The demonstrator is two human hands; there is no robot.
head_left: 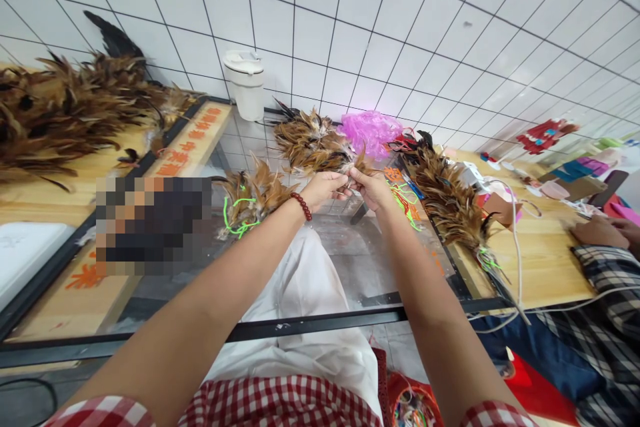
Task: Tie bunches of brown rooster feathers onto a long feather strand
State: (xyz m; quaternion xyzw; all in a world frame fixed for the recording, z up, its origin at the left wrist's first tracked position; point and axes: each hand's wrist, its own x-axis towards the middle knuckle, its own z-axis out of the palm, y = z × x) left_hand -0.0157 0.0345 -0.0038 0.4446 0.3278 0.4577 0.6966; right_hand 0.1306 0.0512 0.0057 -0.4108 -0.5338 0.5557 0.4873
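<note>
My left hand (324, 190), with a red bead bracelet (302, 206) at its wrist, pinches the pale base of a small brown feather bunch (362, 160). Close against it, my right hand (371, 188) also has thumb and fingers closed on that bunch. Behind my fingers lies a pile of brown feathers (313, 140) on the glass tabletop (345, 240). Left of my left wrist are more tan feathers (267, 187) with bright green string (239, 217). Green cords (406, 203) lie right of my right hand.
A white lidded cup (246, 87) and crumpled pink plastic (373, 133) stand near the tiled wall. Large feather heaps (65, 113) cover the left wooden table. A long feather bundle (450, 197) lies at right. Beyond it, a co-worker's hands (600, 232) rest by a wooden table. A white cable (519, 247) hangs there.
</note>
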